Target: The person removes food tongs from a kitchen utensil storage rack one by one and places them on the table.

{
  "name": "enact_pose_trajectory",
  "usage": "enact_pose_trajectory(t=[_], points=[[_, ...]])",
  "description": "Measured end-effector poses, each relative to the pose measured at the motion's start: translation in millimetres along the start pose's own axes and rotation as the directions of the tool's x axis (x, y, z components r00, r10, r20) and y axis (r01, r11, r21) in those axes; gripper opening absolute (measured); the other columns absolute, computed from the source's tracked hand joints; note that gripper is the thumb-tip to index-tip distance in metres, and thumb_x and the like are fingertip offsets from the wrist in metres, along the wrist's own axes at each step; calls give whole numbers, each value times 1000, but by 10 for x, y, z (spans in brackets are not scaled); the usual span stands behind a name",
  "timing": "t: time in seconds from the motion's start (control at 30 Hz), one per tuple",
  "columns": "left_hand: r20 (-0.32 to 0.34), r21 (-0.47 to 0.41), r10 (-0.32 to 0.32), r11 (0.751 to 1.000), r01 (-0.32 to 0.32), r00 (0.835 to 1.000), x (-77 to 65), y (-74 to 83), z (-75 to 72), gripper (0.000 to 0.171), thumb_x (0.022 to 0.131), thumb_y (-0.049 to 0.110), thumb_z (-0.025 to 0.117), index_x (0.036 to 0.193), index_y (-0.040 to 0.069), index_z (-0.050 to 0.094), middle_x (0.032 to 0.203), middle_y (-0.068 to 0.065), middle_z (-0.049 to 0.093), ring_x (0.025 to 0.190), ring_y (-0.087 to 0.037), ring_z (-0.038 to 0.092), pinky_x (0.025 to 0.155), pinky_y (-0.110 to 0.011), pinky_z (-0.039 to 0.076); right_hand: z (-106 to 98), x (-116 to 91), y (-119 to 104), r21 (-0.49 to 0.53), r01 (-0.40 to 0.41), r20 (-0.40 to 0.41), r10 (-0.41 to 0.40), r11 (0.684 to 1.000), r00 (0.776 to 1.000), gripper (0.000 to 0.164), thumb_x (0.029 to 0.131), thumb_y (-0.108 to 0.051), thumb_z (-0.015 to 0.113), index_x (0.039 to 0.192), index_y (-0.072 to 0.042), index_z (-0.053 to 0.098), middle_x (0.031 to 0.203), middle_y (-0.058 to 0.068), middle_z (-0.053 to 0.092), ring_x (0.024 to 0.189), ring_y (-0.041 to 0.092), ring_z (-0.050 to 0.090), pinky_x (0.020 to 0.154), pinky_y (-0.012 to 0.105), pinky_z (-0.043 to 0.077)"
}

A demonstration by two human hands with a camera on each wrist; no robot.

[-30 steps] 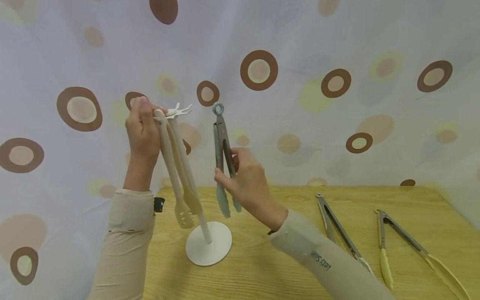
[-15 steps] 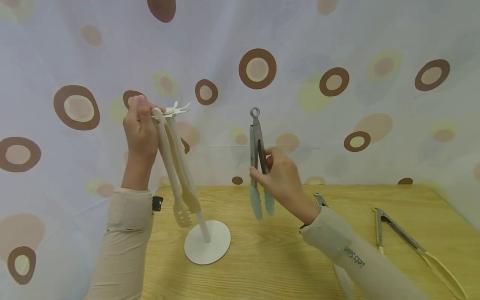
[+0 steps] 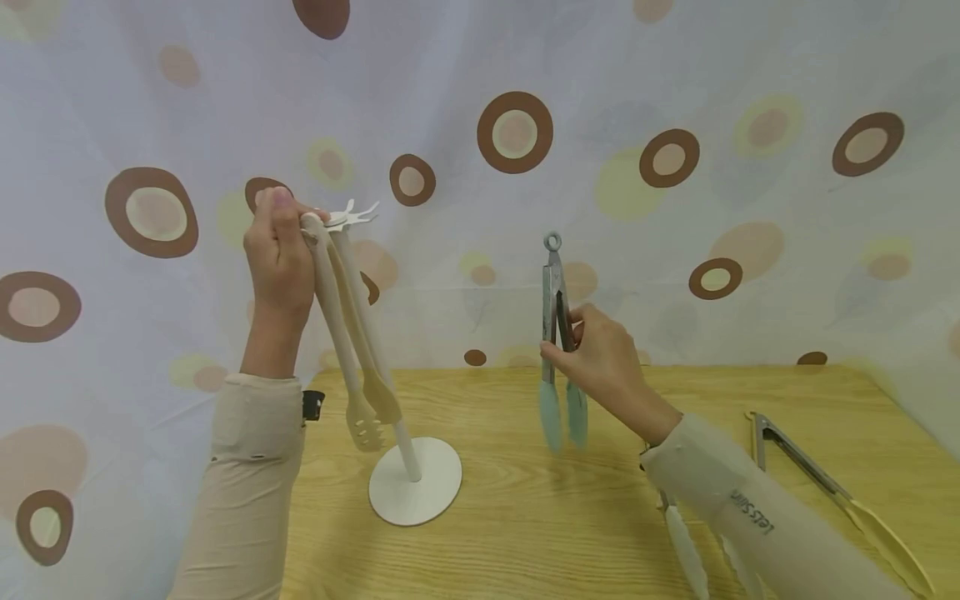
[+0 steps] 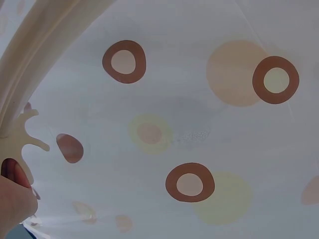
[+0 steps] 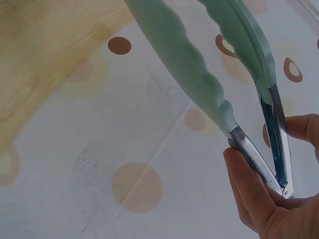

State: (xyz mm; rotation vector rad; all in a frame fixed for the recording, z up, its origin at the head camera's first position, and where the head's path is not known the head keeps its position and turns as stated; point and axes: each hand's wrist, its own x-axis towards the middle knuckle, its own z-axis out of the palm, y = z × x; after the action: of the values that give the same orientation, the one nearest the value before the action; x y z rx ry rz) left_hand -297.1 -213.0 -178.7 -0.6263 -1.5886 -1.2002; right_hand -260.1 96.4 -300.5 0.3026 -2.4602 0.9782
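At the left, my left hand (image 3: 281, 258) grips the hooked top (image 3: 351, 218) of a white utensil stand, which leans on its round base (image 3: 416, 500). Cream tongs (image 3: 365, 408) with one slotted end hang down along the pole, close to that hand. In the left wrist view, fingers (image 4: 15, 204) hold the stand's hook plate (image 4: 17, 142) at the lower left. My right hand (image 3: 603, 358) pinches metal kitchen tongs (image 3: 550, 417) with pale teal tips between thumb and fingers. They hang tips down above the table, ring end up, arms slightly parted. Their scalloped tips (image 5: 189, 74) fill the upper right wrist view.
White-tipped tongs (image 3: 684, 550) lie on the wooden table (image 3: 525, 533), partly hidden under my right forearm. Yellow-tipped tongs (image 3: 877, 533) lie spread at the far right, also partly covered by the sleeve. A dotted curtain (image 3: 585, 50) hangs behind the table.
My right hand has carried the teal tongs to the right, away from the stand, and slightly lower. My left hand and the stand have stayed nearly still.
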Motion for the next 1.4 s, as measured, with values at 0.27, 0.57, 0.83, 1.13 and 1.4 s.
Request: enact_pose_trajectory(t=[0.27,0.57,0.83,1.13,1.4], points=[[2,2,-17,1000,17,1000,1,3,-2,35,101,5,33,75,6,56,81,15,52,77,-2,46,68,-19,35,-55,-25,204,-34,-85,127,89,996,988,50,88,-25,67,118,10,49,82,17,65,59,20,59,51,33,46],[5,6,-26,1000,26,1000,-3,-1,-9,35,101,6,32,75,8,56,82,15,52,77,-2,46,68,-18,35,-70,-64,392,-68,-161,236,172,985,956,51,88,-25,66,117,13,46,78,17,62,55,19,57,49,32,45],[2,1,-38,999,38,999,-15,-22,-21,35,102,7,33,76,11,56,82,14,53,76,-2,49,68,-18,36,-16,-74,529,-157,-177,291,217,972,932,48,86,-26,65,110,13,51,78,17,60,54,18,54,51,31,44],[6,5,-11,1000,11,1000,-9,-28,-16,34,101,5,32,77,0,55,81,15,54,75,-2,47,67,-19,35,61,-111,686,-151,-183,357,226,971,906,30,85,-23,65,85,1,47,62,7,47,47,15,43,46,27,37],[7,17,11,1000,-11,1000,10,-27,-13,34,101,4,32,78,-6,54,80,15,54,76,-1,44,68,-19,33,144,-131,738,-162,-190,389,240,968,889,25,82,-20,67,71,-4,51,56,5,53,44,14,50,43,26,42]])
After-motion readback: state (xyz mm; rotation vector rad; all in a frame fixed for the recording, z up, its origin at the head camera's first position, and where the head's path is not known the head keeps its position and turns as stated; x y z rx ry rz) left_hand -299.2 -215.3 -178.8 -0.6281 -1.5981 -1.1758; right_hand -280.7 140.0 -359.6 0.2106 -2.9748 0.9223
